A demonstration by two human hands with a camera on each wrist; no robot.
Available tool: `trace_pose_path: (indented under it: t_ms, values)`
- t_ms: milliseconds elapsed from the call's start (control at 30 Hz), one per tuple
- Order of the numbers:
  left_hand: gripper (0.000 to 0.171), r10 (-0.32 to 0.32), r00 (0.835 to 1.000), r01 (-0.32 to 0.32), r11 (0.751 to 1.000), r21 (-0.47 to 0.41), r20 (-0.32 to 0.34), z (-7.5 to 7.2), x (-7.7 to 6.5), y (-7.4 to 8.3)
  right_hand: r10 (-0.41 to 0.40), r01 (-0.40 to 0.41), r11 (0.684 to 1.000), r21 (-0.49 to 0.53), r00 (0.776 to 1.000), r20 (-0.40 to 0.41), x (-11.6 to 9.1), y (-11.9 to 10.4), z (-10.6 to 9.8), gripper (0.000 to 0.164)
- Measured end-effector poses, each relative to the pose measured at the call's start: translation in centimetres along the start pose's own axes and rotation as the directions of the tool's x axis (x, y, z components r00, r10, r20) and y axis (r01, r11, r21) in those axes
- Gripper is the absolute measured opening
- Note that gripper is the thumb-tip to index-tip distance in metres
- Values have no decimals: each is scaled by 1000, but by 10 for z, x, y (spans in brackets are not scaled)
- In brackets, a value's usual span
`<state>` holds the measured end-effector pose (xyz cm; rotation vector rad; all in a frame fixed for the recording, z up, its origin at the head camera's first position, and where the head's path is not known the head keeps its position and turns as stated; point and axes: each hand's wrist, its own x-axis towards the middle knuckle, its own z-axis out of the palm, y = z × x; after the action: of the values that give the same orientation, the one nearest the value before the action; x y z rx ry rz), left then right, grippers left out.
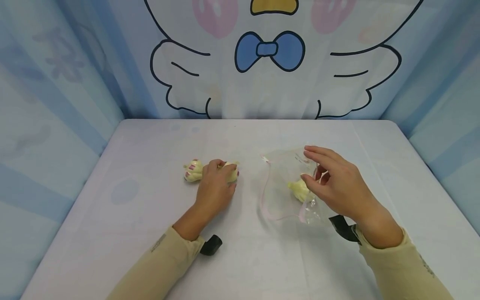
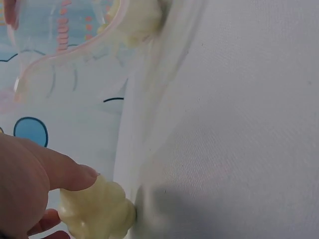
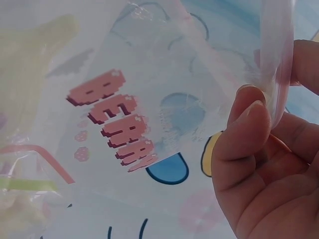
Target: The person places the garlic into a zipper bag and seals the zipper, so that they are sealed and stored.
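Observation:
My left hand (image 1: 215, 187) is at the middle of the table, its thumb and fingers about a pale yellow, lobed piece (image 2: 102, 209) with a shiny surface. Just left of it lies a similar lumpy piece (image 1: 193, 171) with pink patches, apart from my fingers or partly behind them; I cannot tell. My right hand (image 1: 345, 187) pinches the edge of a clear plastic bag (image 1: 275, 183) with pink trim. Pink block letters (image 3: 112, 119) are printed on the bag. Another pale yellow piece (image 1: 298, 189) shows inside it. The bag's mouth gapes toward my left hand.
A white cloth covers the table (image 1: 150, 250). Behind it hangs a curtain (image 1: 270, 91) with a cartoon figure and a blue bow tie, and blue-white curtains (image 1: 41, 125) close in the sides. Black straps (image 1: 211, 245) sit at both wrists.

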<state>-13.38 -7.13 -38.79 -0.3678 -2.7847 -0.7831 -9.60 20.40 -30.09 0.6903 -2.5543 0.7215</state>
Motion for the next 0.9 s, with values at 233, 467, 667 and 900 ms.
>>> trace_pose_path:
  t_ms: [233, 467, 667, 900]
  values:
    - [52, -30, 999, 31, 999, -22, 46, 4, 5, -2, -9, 9, 1000, 1, 1000, -4, -1, 1, 1, 58]
    - [52, -17, 999, 19, 999, -46, 49, 8, 8, -1, -13, 13, 1000, 4, 1000, -4, 0, 1, 1, 59]
    - [49, -24, 998, 26, 999, -27, 63, 10, 13, 0, -16, 16, 1000, 9, 1000, -5, 0, 1, 2, 58]
    - [48, 7, 999, -4, 998, -66, 47, 12, 16, 0, -16, 16, 1000, 2, 1000, -4, -1, 1, 1, 58]
